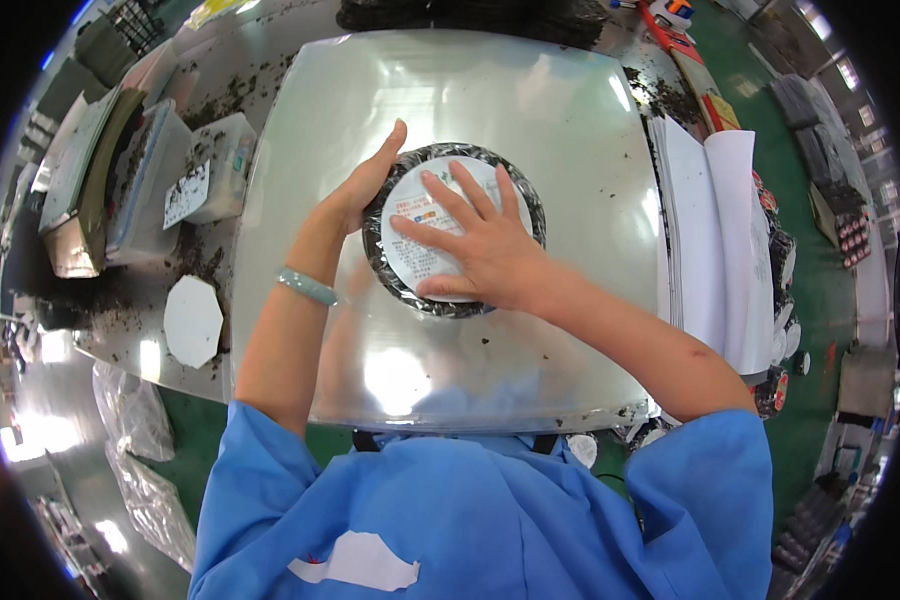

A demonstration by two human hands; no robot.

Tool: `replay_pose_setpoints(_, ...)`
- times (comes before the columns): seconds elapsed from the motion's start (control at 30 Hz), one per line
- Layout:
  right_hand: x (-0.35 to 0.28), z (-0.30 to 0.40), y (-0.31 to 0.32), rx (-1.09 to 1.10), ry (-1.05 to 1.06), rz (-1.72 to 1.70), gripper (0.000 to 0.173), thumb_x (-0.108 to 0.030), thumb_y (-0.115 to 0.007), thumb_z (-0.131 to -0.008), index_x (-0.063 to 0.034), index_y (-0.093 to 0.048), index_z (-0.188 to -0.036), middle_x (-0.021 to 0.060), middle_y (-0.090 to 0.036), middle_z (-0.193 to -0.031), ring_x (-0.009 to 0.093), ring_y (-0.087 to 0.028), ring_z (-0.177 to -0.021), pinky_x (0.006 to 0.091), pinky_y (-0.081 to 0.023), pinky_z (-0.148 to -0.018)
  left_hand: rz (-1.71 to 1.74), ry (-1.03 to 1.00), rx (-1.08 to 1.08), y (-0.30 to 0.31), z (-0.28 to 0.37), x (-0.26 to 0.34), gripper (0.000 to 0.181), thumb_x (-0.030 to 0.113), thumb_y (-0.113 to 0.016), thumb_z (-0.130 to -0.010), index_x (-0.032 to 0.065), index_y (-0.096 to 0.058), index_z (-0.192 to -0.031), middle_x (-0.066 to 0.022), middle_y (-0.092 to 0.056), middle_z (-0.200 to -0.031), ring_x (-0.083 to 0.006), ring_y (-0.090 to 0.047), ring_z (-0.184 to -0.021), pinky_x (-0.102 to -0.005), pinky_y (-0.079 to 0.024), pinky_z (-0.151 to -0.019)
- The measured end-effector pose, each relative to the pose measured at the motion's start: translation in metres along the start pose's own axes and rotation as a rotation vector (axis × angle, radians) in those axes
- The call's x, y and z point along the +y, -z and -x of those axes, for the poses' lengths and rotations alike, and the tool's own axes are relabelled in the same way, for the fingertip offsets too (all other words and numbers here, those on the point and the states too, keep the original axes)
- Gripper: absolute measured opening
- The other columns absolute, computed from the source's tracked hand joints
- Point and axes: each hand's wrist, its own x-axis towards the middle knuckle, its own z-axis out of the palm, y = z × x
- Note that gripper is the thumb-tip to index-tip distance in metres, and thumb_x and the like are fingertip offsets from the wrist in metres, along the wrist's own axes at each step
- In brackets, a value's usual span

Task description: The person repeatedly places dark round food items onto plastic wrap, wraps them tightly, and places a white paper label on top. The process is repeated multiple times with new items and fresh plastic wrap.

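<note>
A round, flat package (381, 264) in dark, shiny wrapping lies over the middle of the clear-sheeted work surface (570, 322). On its top is a round white label (412, 259) bearing print and a small coloured mark. My left hand (367, 184) holds the package at its left rim, thumb raised clear of it; the other fingers are hidden by the package. Flat across the label rests my right hand (484, 244), fingers spread, covering the label's right part. A pale green bangle (305, 286) circles my left forearm.
To the left stand a plastic box (221, 176) and a larger bin (146, 195), with dark crumbs around. An octagonal white sheet (193, 321) lies nearer me. Stacked white sheets (701, 240) line the right edge. Dark stacked material (480, 16) sits at the back.
</note>
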Motion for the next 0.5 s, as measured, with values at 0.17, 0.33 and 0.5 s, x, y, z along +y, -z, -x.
replay_pose_setpoints(0.17, 0.001, 0.017, 0.008, -0.078, -0.041, -0.077, 0.079, -0.074, -0.061, -0.086, -0.0445, -0.041, -0.156, 0.0091, -0.013, -0.173, 0.038, 0.0, -0.159, 0.0697, 0.004, -0.121, -0.731, -0.219, -0.004, -0.043, 0.025, 0.036, 0.096, 0.08, -0.035, -0.098, -0.0068, -0.07, -0.121, -0.0205, -0.073, -0.114, -0.0254, -0.07, -0.106, -0.037, -0.055, -0.091)
replay_pose_setpoints(0.33, -0.003, 0.03, -0.002, -0.113, -0.02, -0.064, 0.081, -0.075, -0.058, -0.087, -0.0455, -0.034, -0.159, 0.0105, -0.011, -0.173, 0.038, 0.006, -0.16, 0.0712, 0.008, -0.12, -1.026, -0.537, 0.202, -0.093, 0.067, 0.053, 0.038, 0.033, -0.06, -0.099, -0.0011, -0.075, -0.089, -0.0156, -0.072, -0.07, -0.0342, -0.07, -0.065, -0.0445, -0.057, -0.071)
replay_pose_setpoints(0.5, 0.004, 0.007, 0.004, -0.369, 0.016, -0.153, 0.086, -0.075, -0.057, -0.088, -0.0452, -0.027, -0.162, 0.0113, -0.007, -0.174, 0.038, 0.008, -0.159, 0.0693, 0.009, -0.121, -1.447, -0.766, 0.381, -0.091, 0.08, 0.04, 0.021, 0.016, -0.062, -0.094, 0.0003, -0.072, -0.084, -0.0177, -0.069, -0.068, -0.0372, -0.07, -0.066, -0.0424, -0.055, -0.06)
